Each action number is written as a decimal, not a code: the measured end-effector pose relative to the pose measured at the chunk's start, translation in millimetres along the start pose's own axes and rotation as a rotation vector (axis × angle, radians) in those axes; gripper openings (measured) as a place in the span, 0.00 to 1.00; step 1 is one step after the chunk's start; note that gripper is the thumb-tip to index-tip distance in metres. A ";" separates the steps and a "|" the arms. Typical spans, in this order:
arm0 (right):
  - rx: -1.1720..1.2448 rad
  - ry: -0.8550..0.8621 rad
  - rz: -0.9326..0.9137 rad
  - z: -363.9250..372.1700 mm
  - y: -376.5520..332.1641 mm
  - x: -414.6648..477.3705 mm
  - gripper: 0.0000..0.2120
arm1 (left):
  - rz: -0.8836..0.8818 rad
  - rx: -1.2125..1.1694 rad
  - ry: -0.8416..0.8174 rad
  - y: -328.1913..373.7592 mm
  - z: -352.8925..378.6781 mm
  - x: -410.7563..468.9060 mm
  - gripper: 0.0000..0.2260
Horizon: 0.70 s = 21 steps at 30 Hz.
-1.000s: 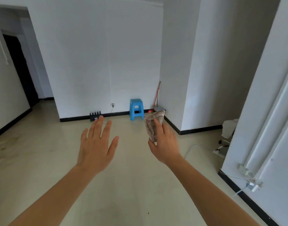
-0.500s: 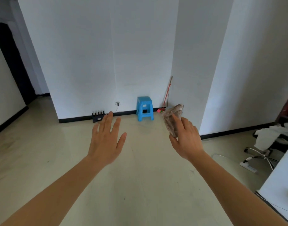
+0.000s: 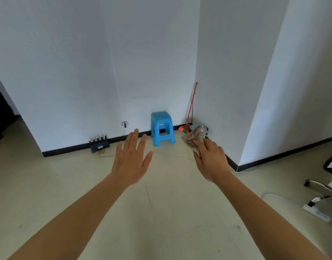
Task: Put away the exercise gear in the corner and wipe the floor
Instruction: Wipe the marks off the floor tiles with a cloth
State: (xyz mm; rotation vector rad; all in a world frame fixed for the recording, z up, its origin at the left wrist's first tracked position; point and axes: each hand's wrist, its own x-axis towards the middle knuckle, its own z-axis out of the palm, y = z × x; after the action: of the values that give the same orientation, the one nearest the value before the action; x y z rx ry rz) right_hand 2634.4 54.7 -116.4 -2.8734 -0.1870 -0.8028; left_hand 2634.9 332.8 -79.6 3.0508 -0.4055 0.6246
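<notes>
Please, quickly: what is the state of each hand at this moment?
Left hand: open, fingers straight, holding nothing.
Right hand: closed around a crumpled beige-brown cloth rag.

Blue stool point(image 3: 162, 128) (brownish rag point(image 3: 194, 139))

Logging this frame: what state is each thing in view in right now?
left hand: open, fingers spread, holding nothing
right hand: grips the rag
rag: crumpled, held off the floor
blue stool: upright by the wall
broom: leaning in the corner
power strip: lying on the floor, one plug in it
</notes>
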 end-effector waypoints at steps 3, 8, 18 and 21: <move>0.044 0.010 -0.024 42.1 -0.4 85.1 0.22 | -0.018 -0.005 0.024 -32.7 21.4 76.1 0.32; 0.040 -0.025 -0.122 140.5 7.6 209.4 0.23 | -0.035 -0.014 0.038 -91.5 95.1 197.8 0.31; 0.063 -0.051 -0.050 310.3 56.0 491.9 0.22 | -0.003 -0.020 -0.025 -195.5 237.5 501.9 0.35; 0.071 -0.016 -0.006 344.7 83.1 565.0 0.17 | 0.021 -0.039 -0.068 -205.2 272.6 590.9 0.36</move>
State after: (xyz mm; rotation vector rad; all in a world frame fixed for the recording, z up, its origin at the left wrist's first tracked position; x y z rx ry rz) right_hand 3300.9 79.5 -121.7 -2.8149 -0.2216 -0.7594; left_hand 3316.2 368.7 -92.0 3.0412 -0.4457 0.5084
